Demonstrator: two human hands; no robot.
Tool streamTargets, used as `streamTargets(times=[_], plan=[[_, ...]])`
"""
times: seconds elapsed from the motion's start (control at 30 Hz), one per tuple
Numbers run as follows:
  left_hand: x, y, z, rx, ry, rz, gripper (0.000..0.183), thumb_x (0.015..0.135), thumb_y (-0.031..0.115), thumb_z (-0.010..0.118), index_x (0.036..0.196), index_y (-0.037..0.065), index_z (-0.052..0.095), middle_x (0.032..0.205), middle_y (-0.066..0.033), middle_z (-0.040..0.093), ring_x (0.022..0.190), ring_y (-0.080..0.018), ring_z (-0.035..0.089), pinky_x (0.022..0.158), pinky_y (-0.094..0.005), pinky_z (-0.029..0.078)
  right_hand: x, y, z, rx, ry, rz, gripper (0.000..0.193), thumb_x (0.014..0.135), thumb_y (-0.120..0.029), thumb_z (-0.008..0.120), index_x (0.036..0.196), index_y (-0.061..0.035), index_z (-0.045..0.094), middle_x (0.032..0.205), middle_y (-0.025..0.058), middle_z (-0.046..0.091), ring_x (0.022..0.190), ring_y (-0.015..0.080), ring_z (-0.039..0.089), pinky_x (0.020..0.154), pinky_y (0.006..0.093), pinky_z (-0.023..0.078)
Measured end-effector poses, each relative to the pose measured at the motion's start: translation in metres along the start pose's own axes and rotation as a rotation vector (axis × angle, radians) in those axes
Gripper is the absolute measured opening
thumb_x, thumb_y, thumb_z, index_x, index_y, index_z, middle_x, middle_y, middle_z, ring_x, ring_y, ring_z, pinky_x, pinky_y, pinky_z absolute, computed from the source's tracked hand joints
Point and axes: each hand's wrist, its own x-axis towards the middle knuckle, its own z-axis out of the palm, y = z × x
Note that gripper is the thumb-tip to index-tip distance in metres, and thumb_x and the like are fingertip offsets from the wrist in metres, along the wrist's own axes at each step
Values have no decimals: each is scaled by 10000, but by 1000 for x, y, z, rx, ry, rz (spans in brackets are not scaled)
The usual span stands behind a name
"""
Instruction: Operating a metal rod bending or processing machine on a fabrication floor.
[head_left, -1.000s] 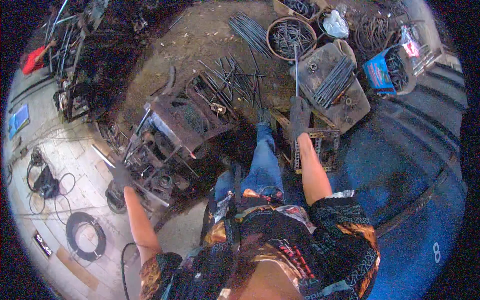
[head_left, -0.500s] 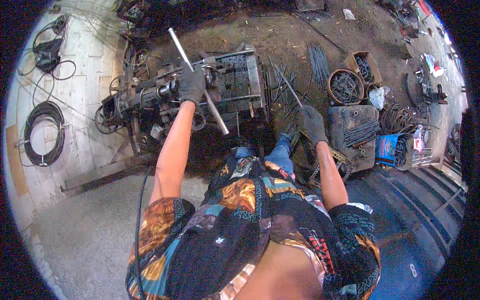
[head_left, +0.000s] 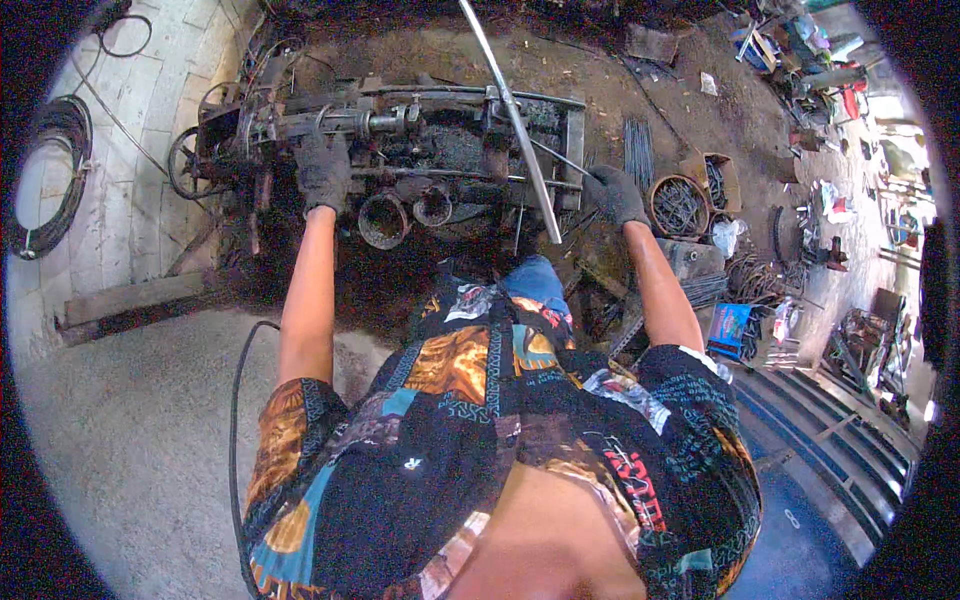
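My left hand (head_left: 323, 178), in a dark work glove, reaches onto the left part of a greasy metal machine (head_left: 345, 122), close to its round shaft. Its fingertips blend into the dark machine parts. In my gloved right hand (head_left: 614, 196), closed fingers grip a thin metal rod (head_left: 560, 158), which points up and left into the machine's right end. A long bare steel bar (head_left: 513, 112) slants across the machine's right half, with neither hand on it. Two round, cup-like openings (head_left: 384, 220) face me at the machine's near side.
Right of the machine stand a round container of short metal pieces (head_left: 682, 205), a cardboard box (head_left: 722, 180) and a blue bag (head_left: 730, 328). Thin rods (head_left: 637, 148) lie in a bundle on the floor. A coiled black hose (head_left: 78, 180) is at the far left.
My left hand has let go of the steel bar and moved left onto the machine. The bar now stands farther right along it. The rod in my right hand now reaches the machine's right end.
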Motion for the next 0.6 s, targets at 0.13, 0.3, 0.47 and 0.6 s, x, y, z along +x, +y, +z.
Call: streamTargets(times=[0.13, 0.3, 0.47, 0.6], plan=[[-45, -43, -9, 193, -339, -113, 660, 963, 457, 467, 1419, -18, 424, 1463, -255, 415, 1358, -412, 376, 1152, -455, 270, 40, 11, 3, -84, -24, -75, 338, 893, -322, 594, 1059, -46, 696, 990, 192, 696, 952, 364, 668, 839, 410, 509], [-95, -36, -54, 87, -332, -333, 618, 969, 444, 471, 1369, -27, 481, 1397, -259, 484, 1306, -410, 439, 1100, -459, 342, 89, 22, 17, -73, -110, -150, 337, 866, -244, 626, 1151, -71, 677, 1134, 177, 671, 1038, 344, 646, 894, 405, 497], [-91, 32, -61, -206, -470, -185, 613, 953, 432, 519, 1361, -25, 484, 1372, -252, 507, 1290, -387, 463, 1084, -429, 363, 121, 14, 36, -25, -88, -309, 349, 815, -197, 644, 1131, -54, 685, 1117, 190, 672, 1063, 344, 634, 918, 400, 489], [-73, 98, -35, -280, -536, -49, 582, 945, 407, 534, 1351, -8, 500, 1356, -249, 521, 1272, -367, 492, 1077, -415, 371, 145, 1, 72, 212, 22, -520, 373, 763, -189, 685, 1109, -50, 694, 1086, 199, 683, 1069, 352, 629, 914, 404, 489]])
